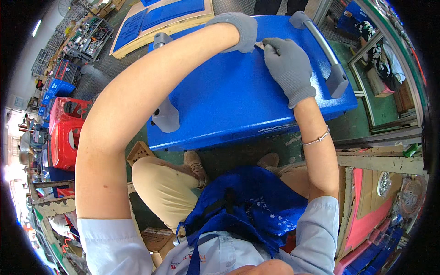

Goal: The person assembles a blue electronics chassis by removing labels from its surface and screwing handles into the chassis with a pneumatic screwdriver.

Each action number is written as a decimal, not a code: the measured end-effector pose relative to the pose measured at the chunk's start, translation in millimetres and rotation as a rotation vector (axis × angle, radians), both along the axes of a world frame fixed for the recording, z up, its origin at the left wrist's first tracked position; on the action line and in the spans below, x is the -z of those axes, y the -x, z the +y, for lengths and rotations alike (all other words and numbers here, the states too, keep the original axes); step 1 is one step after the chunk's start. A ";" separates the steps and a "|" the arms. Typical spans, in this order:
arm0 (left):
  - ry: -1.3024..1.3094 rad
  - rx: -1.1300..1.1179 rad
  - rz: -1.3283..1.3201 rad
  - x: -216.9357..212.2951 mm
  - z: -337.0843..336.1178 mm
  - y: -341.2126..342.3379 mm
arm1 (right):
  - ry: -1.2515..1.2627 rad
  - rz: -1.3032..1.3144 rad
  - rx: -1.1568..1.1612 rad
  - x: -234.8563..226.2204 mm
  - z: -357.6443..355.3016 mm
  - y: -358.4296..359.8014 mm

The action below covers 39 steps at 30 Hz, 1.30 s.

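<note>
In front of me stands a large blue metal case, its broad top facing up. My left hand, in a grey knit glove, rests bent over its far part; the fingers are turned away and mostly hidden. Close beside it, my right hand wears the same kind of glove, thumb and fingers pinched together. A small pale sliver pokes out at its fingertips toward the left hand, too little of it showing to name. A metal bar handle with grey end pieces runs along the case's right side.
A grey handle end piece sits at the case's left edge, partly behind my left forearm. Blue panels lie on a wooden pallet at the far left. Red plastic stools stand left, a metal-framed glass panel right.
</note>
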<state>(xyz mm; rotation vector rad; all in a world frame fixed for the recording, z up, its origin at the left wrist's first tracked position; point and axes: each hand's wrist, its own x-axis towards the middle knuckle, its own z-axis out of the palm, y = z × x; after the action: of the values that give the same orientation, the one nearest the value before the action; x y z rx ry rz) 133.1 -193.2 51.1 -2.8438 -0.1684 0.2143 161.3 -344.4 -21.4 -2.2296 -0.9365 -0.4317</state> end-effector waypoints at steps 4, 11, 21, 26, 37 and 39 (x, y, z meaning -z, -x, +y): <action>0.084 0.004 0.017 -6.4 5.1 6.7 | 0.001 0.002 0.011 0.3 -1.0 -1.2; 0.651 -0.097 0.038 3.2 47.6 13.0 | 0.089 0.002 0.067 -0.2 1.7 -0.4; 0.396 -0.202 0.091 -2.5 31.2 8.2 | 0.121 0.056 0.075 -2.2 1.4 0.7; 0.590 -0.238 0.119 -3.2 39.5 9.3 | 0.098 0.056 0.015 -4.3 1.2 0.3; 0.939 -0.272 0.185 -6.8 45.1 13.2 | 0.128 0.057 -0.096 -4.2 16.1 -2.4; 0.770 -0.223 0.183 -9.0 38.9 14.0 | 0.128 0.062 -0.086 -4.6 22.1 -2.0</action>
<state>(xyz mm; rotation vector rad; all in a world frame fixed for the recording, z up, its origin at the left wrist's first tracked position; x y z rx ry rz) 119.0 -154.3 60.1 -3.5291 -0.4493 0.7214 163.2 -322.3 -16.8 -2.2929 -1.0488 -0.2687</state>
